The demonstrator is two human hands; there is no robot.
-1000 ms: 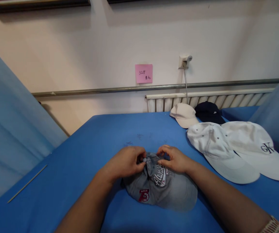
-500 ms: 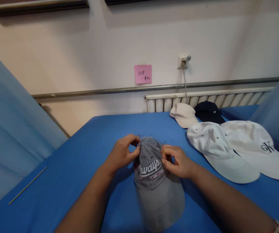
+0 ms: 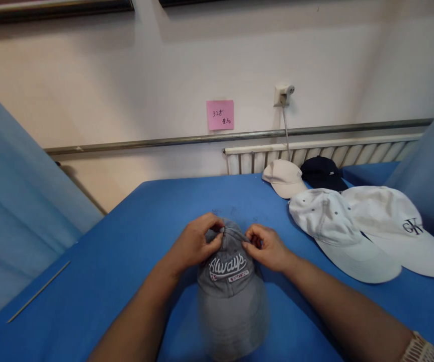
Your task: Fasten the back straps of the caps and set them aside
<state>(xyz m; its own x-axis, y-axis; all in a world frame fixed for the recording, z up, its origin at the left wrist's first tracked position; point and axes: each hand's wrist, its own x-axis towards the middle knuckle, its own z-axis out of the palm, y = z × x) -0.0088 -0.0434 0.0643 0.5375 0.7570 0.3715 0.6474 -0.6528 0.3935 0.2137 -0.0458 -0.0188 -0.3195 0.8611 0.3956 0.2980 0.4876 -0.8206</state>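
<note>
A grey baseball cap [image 3: 232,296] with white "Always" lettering is at the near middle of the blue table [image 3: 126,241], its brim toward me and slightly blurred. My left hand [image 3: 197,239] pinches the cloth at the top left of its crown between thumb and fingers. On the crown's upper right side, my right hand [image 3: 267,246] has thumb and fingers closed on the fabric. The cap's back is hidden behind the crown and my hands.
At right lie a pale grey-white cap [image 3: 337,226], a white cap [image 3: 394,221] with dark letters, a beige cap [image 3: 284,176] and a navy cap [image 3: 322,171]. A thin stick [image 3: 39,291] lies at left. Blue curtains [image 3: 16,211] flank the table; a radiator [image 3: 254,162] stands behind.
The grey cap has shifted left and turned so its lettering faces me more squarely. My right hand has moved left with it; the left hand keeps its pinch.
</note>
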